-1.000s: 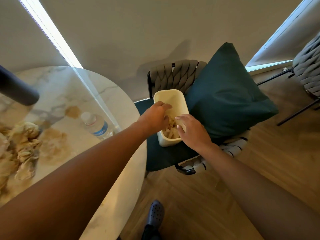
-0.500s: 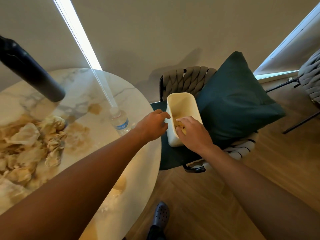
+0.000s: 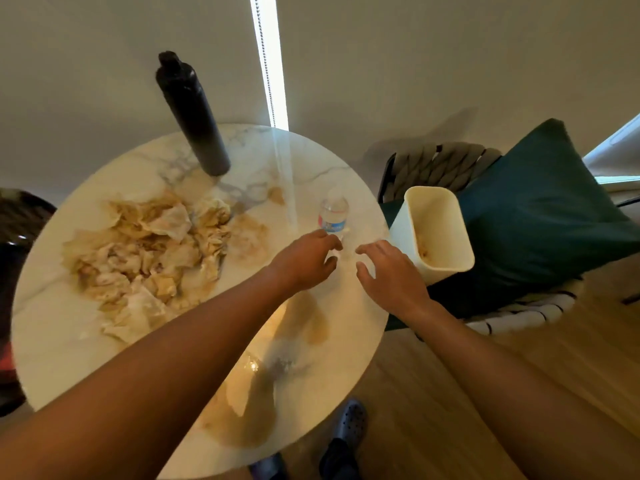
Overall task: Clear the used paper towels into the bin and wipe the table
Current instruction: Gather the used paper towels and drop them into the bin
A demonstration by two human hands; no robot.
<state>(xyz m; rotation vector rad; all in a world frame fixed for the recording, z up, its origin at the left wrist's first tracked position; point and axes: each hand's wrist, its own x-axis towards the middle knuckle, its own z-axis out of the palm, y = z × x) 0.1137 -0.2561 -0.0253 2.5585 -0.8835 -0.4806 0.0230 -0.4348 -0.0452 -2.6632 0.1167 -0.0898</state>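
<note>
A heap of crumpled, brown-stained paper towels lies on the left half of the round marble table. Brown wet stains mark the table's near side. The cream bin stands on the chair seat to the right, with some towel scraps inside. My left hand hovers over the table's right part with loosely curled fingers, holding nothing. My right hand is over the table's right edge, fingers spread and empty, just left of the bin.
A tall black bottle stands at the table's back. A small clear water bottle stands just beyond my left hand. A dark green cushion leans on the woven chair. Wooden floor lies to the right.
Both hands have left the bin and come back over the table, empty. My view has swung left, so the towel heap and the black bottle now show in full.
</note>
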